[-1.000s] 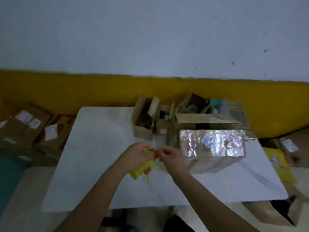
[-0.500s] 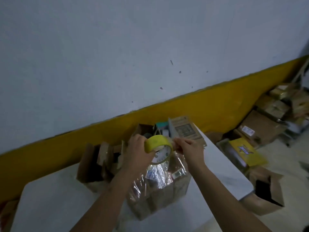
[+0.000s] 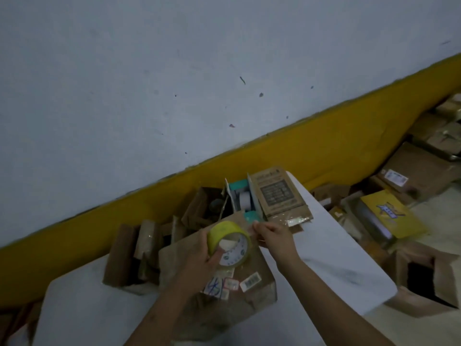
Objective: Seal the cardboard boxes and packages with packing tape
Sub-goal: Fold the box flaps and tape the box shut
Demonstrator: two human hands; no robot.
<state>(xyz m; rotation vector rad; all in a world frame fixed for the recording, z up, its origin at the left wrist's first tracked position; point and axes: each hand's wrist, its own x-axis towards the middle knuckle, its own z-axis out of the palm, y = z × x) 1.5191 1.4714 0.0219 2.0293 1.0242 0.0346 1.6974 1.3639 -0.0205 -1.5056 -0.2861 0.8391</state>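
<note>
Left hand (image 3: 199, 255) gripping tape roll (image 3: 228, 242), right hand (image 3: 270, 234) pinching tape end, above cardboard box (image 3: 249, 290)

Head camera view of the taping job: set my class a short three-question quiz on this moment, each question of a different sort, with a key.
1. True or false: the left hand grips the yellow tape roll.
2. The right hand is: A) flat on a box flap; B) pinching the tape end beside the roll; C) hanging idle.
3. Fill in: the cardboard box with the barcode label stands on the white ___.
Key: 1 true; 2 B; 3 table.
</note>
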